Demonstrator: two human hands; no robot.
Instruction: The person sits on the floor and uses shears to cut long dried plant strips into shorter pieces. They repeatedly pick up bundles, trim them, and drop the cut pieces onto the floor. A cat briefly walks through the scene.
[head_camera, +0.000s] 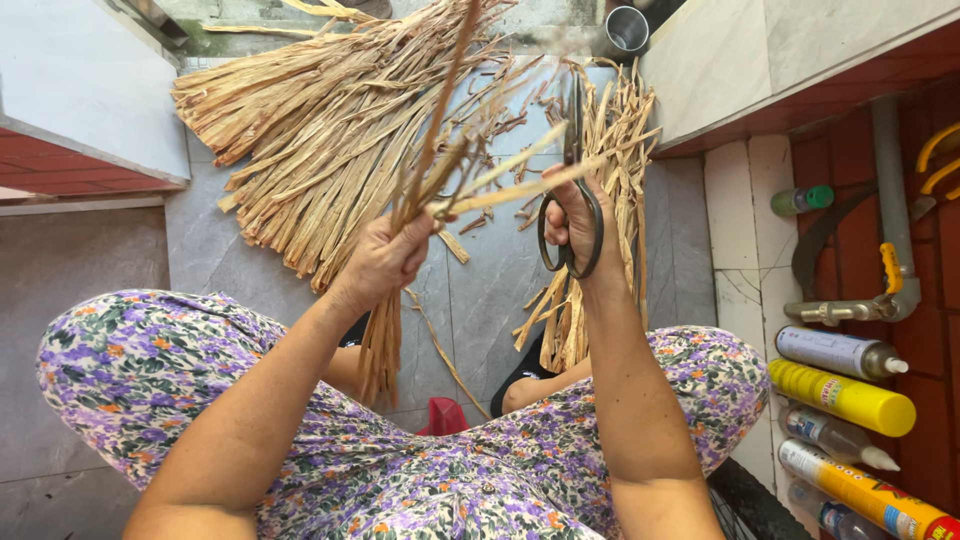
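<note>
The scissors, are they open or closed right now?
Cannot tell for sure. The scissors sit in the right hand, pointing away, and the blades look like one dark line among the dry strips.

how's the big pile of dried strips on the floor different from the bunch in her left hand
The pile on the floor is far larger and lies fanned out flat on the grey tiles; the bunch gripped by the left hand is thin and held gathered, its ends hanging below the fist. The pile lies untouched, while the bunch sits beside the scissors in the right hand. Both are the same dry, tan, fibrous strips.
</note>
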